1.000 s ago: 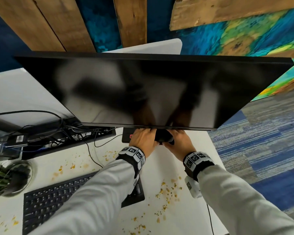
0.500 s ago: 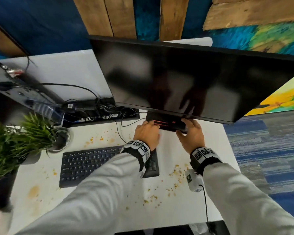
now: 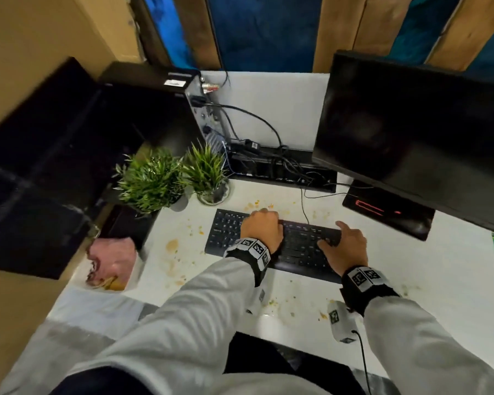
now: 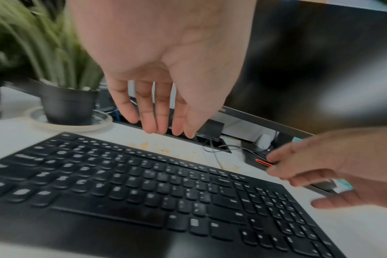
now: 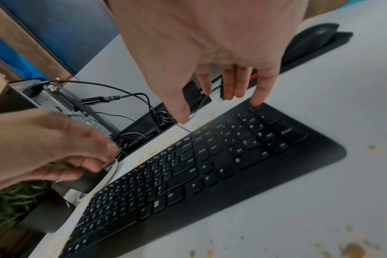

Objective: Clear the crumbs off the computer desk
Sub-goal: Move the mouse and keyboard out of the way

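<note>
Crumbs (image 3: 271, 305) not yet cleared: scattered on table (image 3: 454, 280) beyond and behind both hands. Left hand (image 3: 261, 228) and right hand (image 3: 344, 248) hover relaxed, empty, over keyboard (image 3: 303, 246). Wiping all remains.

Left hand (image 4: 166, 69) (fingers straight) over keyboard (image 4: 144, 192).

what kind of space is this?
Likely an office workstation: a white desk with a black keyboard, a monitor and a small desktop computer with cables, plus potted plants.
</note>
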